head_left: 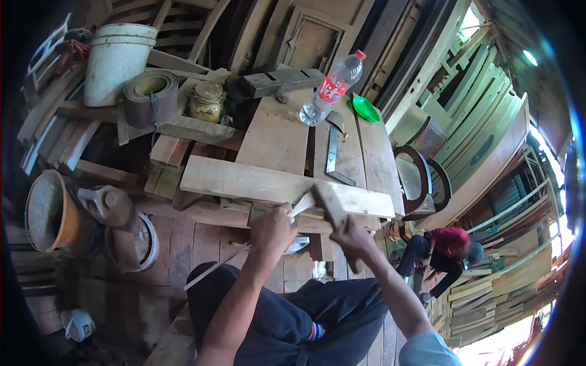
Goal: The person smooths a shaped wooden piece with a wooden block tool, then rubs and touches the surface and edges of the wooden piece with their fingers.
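Left grip (pixel 273 233) closed round a pale wooden strip (pixel 301 205), its lower end slanting down-left over the knee; right grip (pixel 356 236) closed round a dark block (pixel 330 208) that crosses in front of a pale plank (pixel 244 181). We judge the work under way: strip and block both in hand and brought together at the plank; how much is left we cannot tell. The strip passes through the left grip, upper end just beside the block, contact unconfirmed; the plank lies just beyond both grips, along the near side of the counter (pixel 271 137), a metal square (pixel 332 155) behind it
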A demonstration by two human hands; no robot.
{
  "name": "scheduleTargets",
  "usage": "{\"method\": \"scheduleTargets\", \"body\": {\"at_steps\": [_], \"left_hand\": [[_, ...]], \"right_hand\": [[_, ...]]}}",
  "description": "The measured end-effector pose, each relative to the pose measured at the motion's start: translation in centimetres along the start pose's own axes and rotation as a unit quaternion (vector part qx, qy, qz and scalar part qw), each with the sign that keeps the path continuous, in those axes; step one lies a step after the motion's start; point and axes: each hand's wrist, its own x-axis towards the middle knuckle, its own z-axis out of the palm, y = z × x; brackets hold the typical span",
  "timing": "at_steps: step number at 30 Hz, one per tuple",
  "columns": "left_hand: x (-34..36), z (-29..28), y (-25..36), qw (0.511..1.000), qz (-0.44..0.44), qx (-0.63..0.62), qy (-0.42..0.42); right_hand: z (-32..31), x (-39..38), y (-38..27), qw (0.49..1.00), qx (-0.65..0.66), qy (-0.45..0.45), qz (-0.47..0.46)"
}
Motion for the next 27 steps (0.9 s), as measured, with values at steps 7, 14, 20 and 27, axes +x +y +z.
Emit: {"method": "scheduleTargets", "body": {"at_steps": [7,14,20,27], "left_hand": [[-0.1,0.2,0.0,1.000,0.016,-0.007,0.011],[0.2,-0.7,-0.2,1.000,-0.015,0.006,-0.011],[-0.1,-1.1,-0.1,0.999,-0.034,-0.008,-0.025],[0.2,-1.2,-0.1,1.000,-0.003,0.016,0.020]], "right_hand": [[-1.5,2.2,1.3,0.998,-0.005,0.065,0.022],[-1.9,0.0,-1.7,0.998,0.036,-0.031,0.039],[1.4,-1.8,-0.5,0.989,0.073,-0.006,-0.127],[1.4,0.3,1.2,0.996,0.072,0.030,-0.034]]}}
